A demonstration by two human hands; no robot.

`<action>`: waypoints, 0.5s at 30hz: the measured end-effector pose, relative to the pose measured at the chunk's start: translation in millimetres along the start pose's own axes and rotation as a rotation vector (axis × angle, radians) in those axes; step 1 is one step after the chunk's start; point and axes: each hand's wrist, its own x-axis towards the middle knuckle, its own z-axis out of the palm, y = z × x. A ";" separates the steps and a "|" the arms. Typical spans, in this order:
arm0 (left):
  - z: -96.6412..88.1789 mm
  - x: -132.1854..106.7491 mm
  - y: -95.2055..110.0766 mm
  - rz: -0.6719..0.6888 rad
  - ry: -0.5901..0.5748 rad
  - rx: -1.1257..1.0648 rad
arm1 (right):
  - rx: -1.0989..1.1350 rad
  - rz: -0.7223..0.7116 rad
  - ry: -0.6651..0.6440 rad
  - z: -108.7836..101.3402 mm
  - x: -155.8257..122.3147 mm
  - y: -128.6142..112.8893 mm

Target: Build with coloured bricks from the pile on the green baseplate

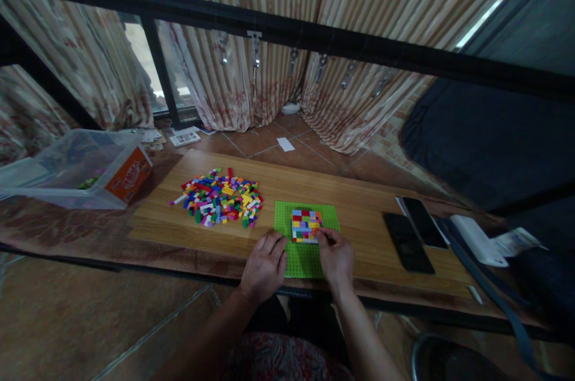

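A green studded baseplate [305, 267] lies on the wooden board, and on it sits a low, roughly square block of mixed-colour toy bricks [305, 224]. My right hand [336, 255] is at the block's lower right corner, thumb and finger pinched on a small orange brick [315, 231] that touches or nearly touches the block. Along the baseplate's left edge rests my left hand [267, 261], its fingers stretched out flat and holding nothing. To the left lies a heap of loose bricks [220, 198] in many colours.
A clear plastic tub [90, 165] with an orange label stands at the far left. Two dark phone-like slabs [408, 243] lie to the right on the wooden board [359, 219]. Further right are a white device [478, 240] and a blue strap [494, 291]. A black rail [287, 27] crosses above.
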 end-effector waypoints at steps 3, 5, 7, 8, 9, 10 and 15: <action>0.0 0.1 0.1 0.008 0.005 0.008 | -0.048 0.008 0.010 -0.7 -0.1 -5.4; 0.0 0.3 0.2 0.010 0.010 0.010 | -0.068 0.031 0.024 -0.9 1.6 -7.8; 0.1 0.4 0.1 0.013 0.015 0.009 | -0.067 0.072 0.027 -0.8 4.7 -8.6; 0.3 0.4 0.0 0.014 0.017 0.006 | -0.058 0.090 0.024 -0.7 6.6 -8.4; 0.5 0.4 -0.1 0.014 0.018 0.003 | -0.046 0.103 0.019 -0.5 8.5 -8.0; 0.8 0.4 -0.3 0.013 0.018 0.000 | -0.036 0.108 0.017 -0.1 10.2 -7.4; 2.0 0.0 -0.6 0.002 0.006 -0.003 | -0.042 0.086 0.018 3.8 13.1 -6.3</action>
